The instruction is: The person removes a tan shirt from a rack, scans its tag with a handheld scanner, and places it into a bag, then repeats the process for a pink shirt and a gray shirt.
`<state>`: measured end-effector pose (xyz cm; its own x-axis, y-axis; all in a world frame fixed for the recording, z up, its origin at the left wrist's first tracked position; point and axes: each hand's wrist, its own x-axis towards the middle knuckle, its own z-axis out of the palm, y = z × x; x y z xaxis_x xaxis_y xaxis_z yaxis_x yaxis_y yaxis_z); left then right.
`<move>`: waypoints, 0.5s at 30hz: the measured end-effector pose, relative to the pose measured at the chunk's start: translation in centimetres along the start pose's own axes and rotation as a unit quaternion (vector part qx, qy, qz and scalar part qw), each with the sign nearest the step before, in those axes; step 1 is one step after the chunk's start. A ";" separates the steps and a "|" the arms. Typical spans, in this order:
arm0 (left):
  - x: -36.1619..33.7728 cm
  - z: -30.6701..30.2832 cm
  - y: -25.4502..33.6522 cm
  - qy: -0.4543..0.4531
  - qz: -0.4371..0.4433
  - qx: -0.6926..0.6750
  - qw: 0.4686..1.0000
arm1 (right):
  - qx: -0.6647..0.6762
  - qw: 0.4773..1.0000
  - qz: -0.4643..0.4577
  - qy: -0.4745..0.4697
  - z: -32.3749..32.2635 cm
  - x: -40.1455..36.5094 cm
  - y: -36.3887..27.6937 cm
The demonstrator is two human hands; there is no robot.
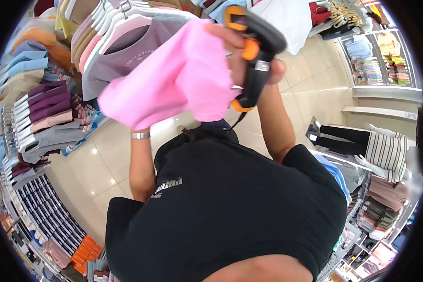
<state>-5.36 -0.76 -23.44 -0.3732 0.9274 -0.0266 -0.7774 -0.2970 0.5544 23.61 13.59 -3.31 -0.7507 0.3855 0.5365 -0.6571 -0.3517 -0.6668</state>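
Note:
A black barcode scanner with orange trim [257, 77] is in my right hand [237, 61], fingers wrapped round it. A short dark cord hangs from its lower end. Rings show on the fingers, and one fingertip overlaps a bright pink cloth garment [174, 77]. The garment spreads crumpled in front of me, its left end hanging lower. My left forearm, with a silver band at the wrist, reaches up under the pink cloth, which hides that hand and its fingers. Right behind the cloth hangs a grey-purple T-shirt [131, 54] on a white hanger.
Racks of hanging clothes [47, 103] line the left side, above stacked boxes [51, 211]. Pale floor tiles [87, 164] lie below me. At right stand shelves of folded clothes [378, 61] and a mannequin in a striped top [385, 150].

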 end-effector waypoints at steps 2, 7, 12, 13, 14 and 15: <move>0.4 1.8 -2.4 0.007 -0.066 0.109 0.992 | 0.014 0.994 0.102 0.038 1.5 0.7 -0.2; 1.5 4.4 1.4 -0.146 -0.095 0.437 0.882 | -0.025 0.954 0.207 0.217 3.2 0.5 -0.2; -0.1 7.0 3.5 -0.296 -0.046 0.668 0.681 | -0.151 0.905 0.265 0.296 5.5 0.9 0.0; -0.6 7.4 2.9 -0.307 -0.038 0.682 0.663 | -0.156 0.902 0.276 0.292 6.0 1.2 0.5; -0.8 7.5 2.2 -0.314 -0.031 0.688 0.653 | -0.159 0.905 0.275 0.284 6.6 1.4 1.0; -1.0 7.6 1.2 -0.307 -0.044 0.653 0.691 | -0.161 0.907 0.274 0.275 7.2 1.7 1.7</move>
<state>-2.09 -0.28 -16.47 0.2424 0.9698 0.0274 0.4871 -0.1461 0.8610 20.76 7.55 0.19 -0.7526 0.6267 -0.2020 -0.0752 -0.3866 -0.9192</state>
